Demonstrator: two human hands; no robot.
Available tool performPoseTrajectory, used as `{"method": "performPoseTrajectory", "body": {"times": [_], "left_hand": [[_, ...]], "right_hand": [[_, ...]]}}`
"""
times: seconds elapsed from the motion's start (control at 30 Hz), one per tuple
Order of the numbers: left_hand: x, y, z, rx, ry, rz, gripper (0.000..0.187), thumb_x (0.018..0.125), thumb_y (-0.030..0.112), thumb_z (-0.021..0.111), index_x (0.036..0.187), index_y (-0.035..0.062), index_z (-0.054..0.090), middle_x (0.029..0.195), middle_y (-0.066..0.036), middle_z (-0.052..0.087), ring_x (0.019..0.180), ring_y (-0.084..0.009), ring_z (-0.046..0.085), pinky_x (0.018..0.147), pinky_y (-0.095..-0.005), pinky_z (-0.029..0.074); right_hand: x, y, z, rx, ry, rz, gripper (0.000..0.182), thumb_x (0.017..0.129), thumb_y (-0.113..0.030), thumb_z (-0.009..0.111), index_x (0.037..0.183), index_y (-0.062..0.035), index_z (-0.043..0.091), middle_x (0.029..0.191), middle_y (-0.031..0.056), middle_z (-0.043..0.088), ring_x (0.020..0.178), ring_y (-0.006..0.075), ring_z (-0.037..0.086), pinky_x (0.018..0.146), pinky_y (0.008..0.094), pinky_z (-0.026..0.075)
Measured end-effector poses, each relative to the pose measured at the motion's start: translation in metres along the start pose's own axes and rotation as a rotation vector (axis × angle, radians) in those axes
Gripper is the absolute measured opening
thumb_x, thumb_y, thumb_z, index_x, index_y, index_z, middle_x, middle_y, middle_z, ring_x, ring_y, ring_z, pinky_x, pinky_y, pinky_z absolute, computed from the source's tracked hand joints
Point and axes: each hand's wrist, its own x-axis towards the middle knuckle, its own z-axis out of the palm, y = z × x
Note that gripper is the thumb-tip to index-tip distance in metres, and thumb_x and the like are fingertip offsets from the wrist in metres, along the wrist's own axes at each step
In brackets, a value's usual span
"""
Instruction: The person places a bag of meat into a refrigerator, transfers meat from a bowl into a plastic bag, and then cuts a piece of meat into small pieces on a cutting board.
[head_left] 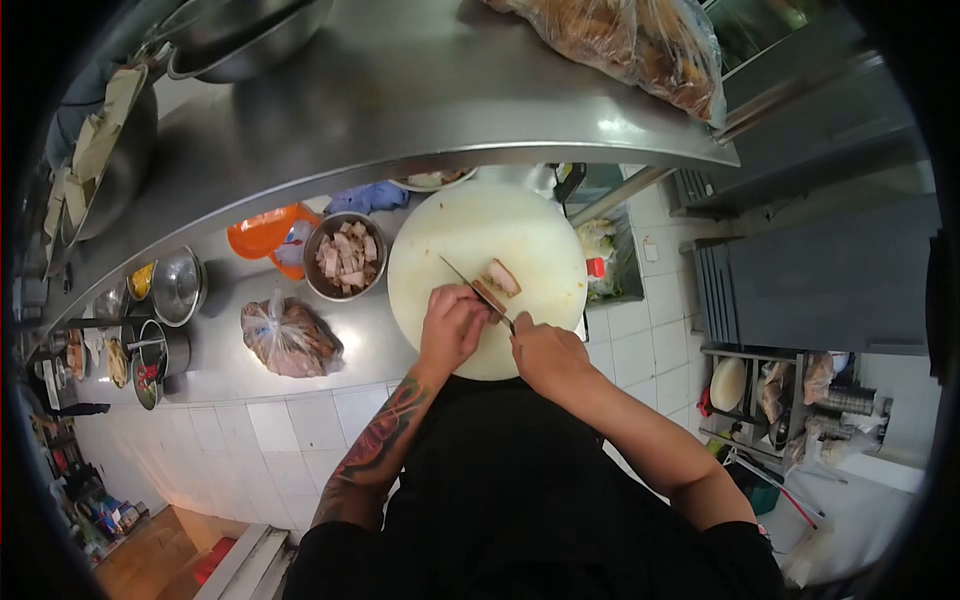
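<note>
My right hand (550, 355) is closed around the handle of a knife (462, 272), whose blade slants up and left over a round white cutting board (430, 225). Curled beside the blade, my left hand (455, 322) presses on a piece of meat (489, 293) that is mostly hidden by the fingers and the knife. A separate pale slab of meat (503, 278) with a brown edge lies on the board just beyond the blade. Left of the board, a metal bowl (312, 250) holds several cut chunks of meat (347, 258).
A steel shelf (400, 110) crosses above the far side of the board and carries a bag of brown food (630, 45). On the counter at left are a tied plastic bag of meat (288, 338), an orange bowl (262, 232), a blue cloth (368, 197) and metal bowls.
</note>
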Motion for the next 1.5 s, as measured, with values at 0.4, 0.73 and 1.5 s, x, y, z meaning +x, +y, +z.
{"method": "performPoseTrajectory", "body": {"times": [0.4,0.73,1.5], "left_hand": [[0.010,0.000,-0.041,0.073,-0.224,0.041,0.034,0.080,0.007,0.084,0.110,0.0105,0.070,0.117,-0.010,0.065,0.115,-0.0359,0.061,0.099,-0.0459,0.050],[-0.007,0.023,-0.031,0.269,-0.260,-0.045,0.027,0.085,0.013,0.081,0.107,0.0062,0.068,0.111,-0.011,0.065,0.109,-0.0341,0.061,0.094,-0.0461,0.051],[-0.022,0.003,-0.037,0.084,-0.319,0.063,0.022,0.087,0.004,0.077,0.108,0.0060,0.072,0.114,-0.010,0.067,0.110,-0.0330,0.064,0.094,-0.0415,0.054]], "right_hand": [[0.015,0.075,0.018,0.154,0.264,-0.168,0.031,0.103,-0.030,0.061,0.121,-0.0046,0.055,0.083,0.0227,0.073,0.076,0.0464,0.071,0.070,0.0565,0.057],[-0.025,0.046,0.023,-0.014,0.435,-0.221,0.021,0.102,-0.022,0.062,0.108,-0.0034,0.053,0.069,0.0174,0.070,0.065,0.0400,0.071,0.060,0.0516,0.057],[0.015,0.017,0.040,0.007,0.163,-0.182,0.023,0.105,-0.024,0.057,0.107,-0.0018,0.054,0.081,0.0254,0.073,0.081,0.0464,0.073,0.074,0.0564,0.056]]}}
